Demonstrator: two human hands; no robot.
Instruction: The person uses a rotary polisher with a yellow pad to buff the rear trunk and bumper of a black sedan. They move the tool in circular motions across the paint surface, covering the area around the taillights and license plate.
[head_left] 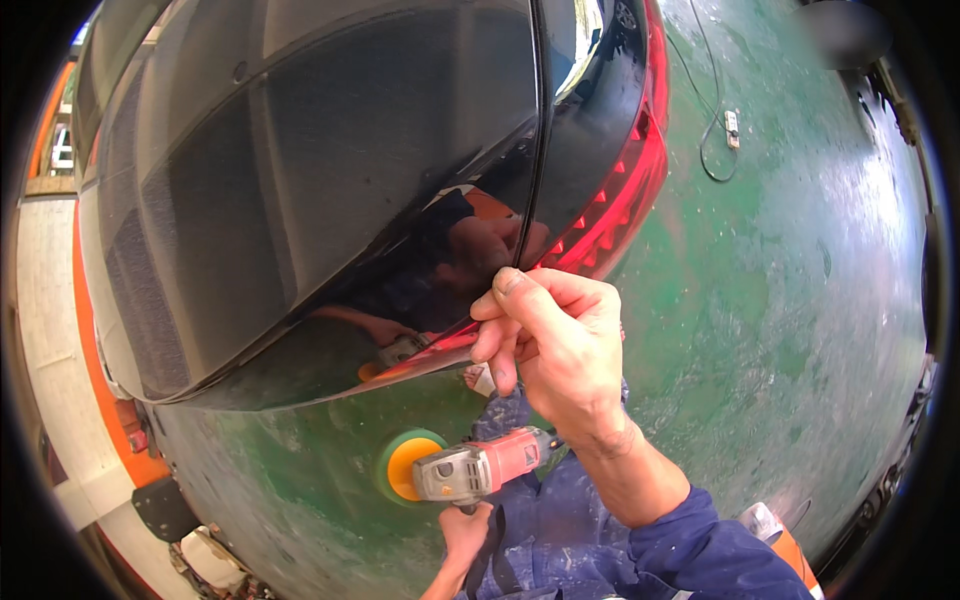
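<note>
A red and grey power polisher (490, 465) with a green-edged yellow pad (403, 470) hangs low in front of me. Closed round its short side handle is my left hand (463, 540). My right hand (565, 335) is raised to a glossy dark car body (330, 200), its thumb and forefinger pinched together at the lower end of a black seam (540, 130). Whatever lies between those fingertips, if anything, is too small to make out. Just beyond the right hand runs a long red tail light (610, 220). The dark panel mirrors my hands and the polisher.
Green painted floor (760, 330) surrounds the car. A dark cable with a white power strip (732, 130) lies at the far right. An orange and white object (785, 545) stands near my right arm. Along the left runs a pale strip (55, 350) edged in orange.
</note>
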